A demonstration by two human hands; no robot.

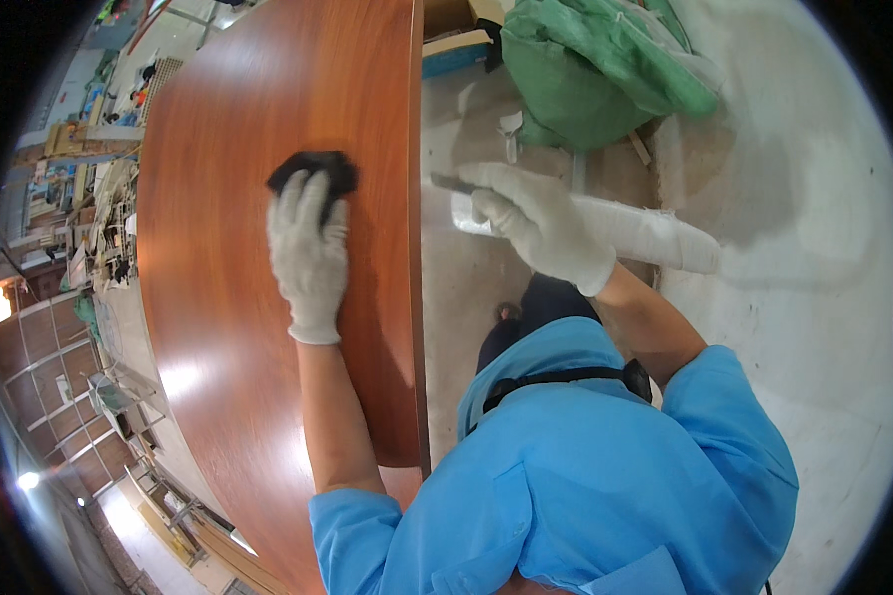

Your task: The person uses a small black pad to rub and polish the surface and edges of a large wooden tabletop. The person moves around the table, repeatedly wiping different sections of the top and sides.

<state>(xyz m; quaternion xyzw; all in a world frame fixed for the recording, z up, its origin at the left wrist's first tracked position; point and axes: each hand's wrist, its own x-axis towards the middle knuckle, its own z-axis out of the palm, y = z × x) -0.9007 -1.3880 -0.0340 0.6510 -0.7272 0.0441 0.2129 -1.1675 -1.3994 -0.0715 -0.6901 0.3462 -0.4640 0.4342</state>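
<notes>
A reddish-brown wooden board (238, 268) with a glossy surface stands to my left. On its face my left hand (308, 253), in a white knit glove, is closed on a black cloth (322, 174), slightly blurred and pressed to the wood. My right hand (546, 223), gloved too, is beyond the board's right edge. It grips a thin, dark, flat tool (451, 182) whose tip points toward that edge; the rest is hidden in the fingers, so I cannot tell its exact kind.
Behind my right hand lies a long roll wrapped in whitish film (665, 236). A crumpled green sack (605, 74) sits at the far right, beside an open cardboard box (456, 50). Cluttered materials (114, 223) and metal frames line the far left.
</notes>
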